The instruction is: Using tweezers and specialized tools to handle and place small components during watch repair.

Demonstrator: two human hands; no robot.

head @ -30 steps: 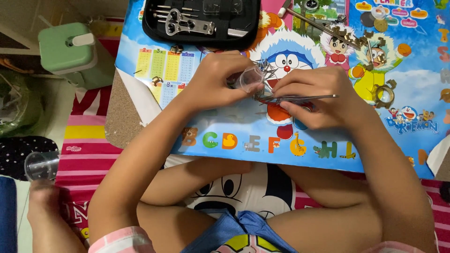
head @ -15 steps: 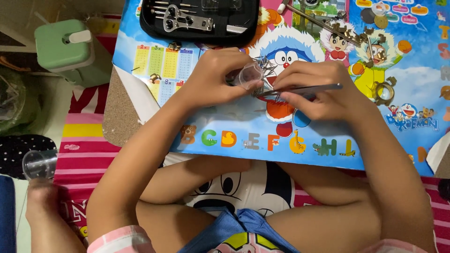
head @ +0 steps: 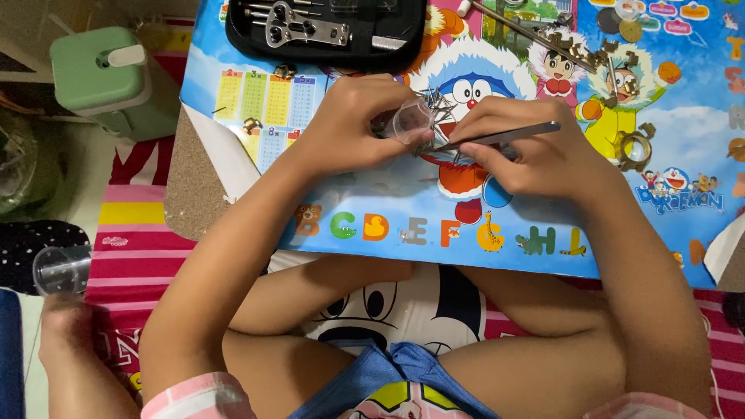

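Observation:
My left hand (head: 351, 124) grips a small clear plastic vial (head: 410, 122), tilted on its side over a colourful cartoon mat (head: 497, 209). My right hand (head: 535, 155) pinches metal tweezers (head: 497, 138), whose tips point at the vial's mouth. A cluster of small metal parts (head: 436, 101) lies just behind the vial. Both hands meet near the mat's middle, above my crossed legs.
A black tool case (head: 326, 31) with metal tools sits at the mat's far edge. Loose brass gears and rings (head: 632, 147) lie at the right. A green box (head: 105, 77) stands at the left. Another clear vial (head: 60, 269) rests by my left knee.
Both hands have stayed together over the mat. The vial and tweezers shifted only slightly; the view drifted a little.

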